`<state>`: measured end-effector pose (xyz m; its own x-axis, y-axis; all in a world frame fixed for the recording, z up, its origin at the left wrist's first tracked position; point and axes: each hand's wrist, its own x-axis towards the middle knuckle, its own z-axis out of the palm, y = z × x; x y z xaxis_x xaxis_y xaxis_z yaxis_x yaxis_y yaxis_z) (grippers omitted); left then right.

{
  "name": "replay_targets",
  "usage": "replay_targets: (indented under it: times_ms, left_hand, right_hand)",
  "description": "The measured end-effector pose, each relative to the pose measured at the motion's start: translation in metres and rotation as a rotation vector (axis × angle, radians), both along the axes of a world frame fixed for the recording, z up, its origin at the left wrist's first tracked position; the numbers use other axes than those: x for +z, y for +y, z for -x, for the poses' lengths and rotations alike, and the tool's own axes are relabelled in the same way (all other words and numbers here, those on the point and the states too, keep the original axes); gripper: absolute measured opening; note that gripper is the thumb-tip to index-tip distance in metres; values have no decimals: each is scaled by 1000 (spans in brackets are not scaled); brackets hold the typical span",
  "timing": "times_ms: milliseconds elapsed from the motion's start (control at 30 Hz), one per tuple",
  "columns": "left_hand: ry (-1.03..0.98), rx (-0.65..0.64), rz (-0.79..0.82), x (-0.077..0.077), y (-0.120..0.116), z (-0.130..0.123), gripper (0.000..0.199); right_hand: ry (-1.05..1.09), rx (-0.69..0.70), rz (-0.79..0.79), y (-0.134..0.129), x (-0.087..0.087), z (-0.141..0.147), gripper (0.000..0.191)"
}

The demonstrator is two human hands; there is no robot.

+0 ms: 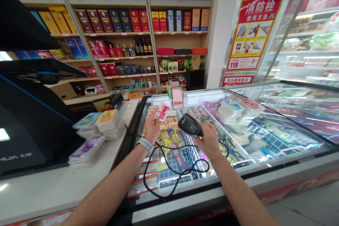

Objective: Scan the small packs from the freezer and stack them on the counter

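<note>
Over the freezer's glass lid, my left hand (152, 127) grips a small flat red and white packet (162, 111) between its fingers. A grey watch is strapped on that wrist. Wrapped round the handle of a black handheld barcode scanner (189, 125) is my right hand (210, 141). The scanner's head points left, towards the packet, with a gap between them. Its black cable (182, 173) lies looped over the glass below both hands. A blurred pink item (177, 98) stands just beyond them.
Stacked flat packs (86, 148) sit on the white counter (106, 180) beside a black checkout machine (26, 120). More stacked packs (238, 111) rest on the chest freezer (265, 180). Wire baskets and packaged goods show through its glass. Shelves of boxed bottles (124, 33) line the back.
</note>
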<state>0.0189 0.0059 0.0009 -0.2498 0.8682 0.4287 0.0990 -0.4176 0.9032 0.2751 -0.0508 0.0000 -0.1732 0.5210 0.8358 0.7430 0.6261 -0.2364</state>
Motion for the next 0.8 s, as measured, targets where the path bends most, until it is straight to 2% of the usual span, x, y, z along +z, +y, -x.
replay_targets:
  times_ms: [233, 533, 667, 800]
  left_hand:
    - [48, 31, -3, 3, -1, 0, 57]
    - [-8, 35, 10, 24, -11, 5, 55]
    - [30, 45, 18, 30, -19, 15, 54]
    - [83, 94, 58, 34, -35, 37, 55]
  right_hand:
    - [-1, 0, -7, 0, -2, 0, 28]
    - [-17, -1, 0, 1, -5, 1, 28]
    - [-22, 1, 16, 1, -5, 1, 27]
    - [-28, 5, 24, 0, -4, 1, 25]
